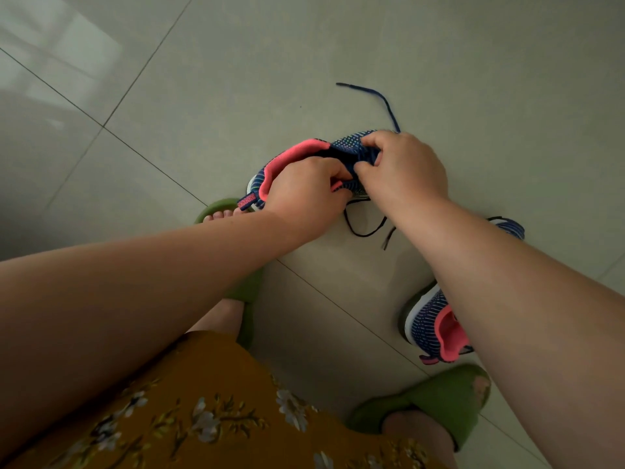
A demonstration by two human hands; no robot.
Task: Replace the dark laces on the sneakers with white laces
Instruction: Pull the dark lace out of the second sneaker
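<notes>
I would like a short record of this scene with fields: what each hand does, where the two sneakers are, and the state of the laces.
left hand: grips held sneaker at the collar
right hand: pinches dark lace at the eyelets
second sneaker: on the floor, partly hidden by right arm
lace ends: one trails above the shoe, others hang below
white laces: none visible

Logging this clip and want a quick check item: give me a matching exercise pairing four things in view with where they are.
Things:
1. left hand
2. right hand
3. second sneaker
4. green slipper

Places:
A. on the floor beside the right forearm, untouched
B. pinching the dark lace at the front of the held sneaker
C. on a foot, bottom right
D. gripping the held sneaker by its pink collar

Pairs: 1-D, 2-B, 3-A, 4-C
</notes>
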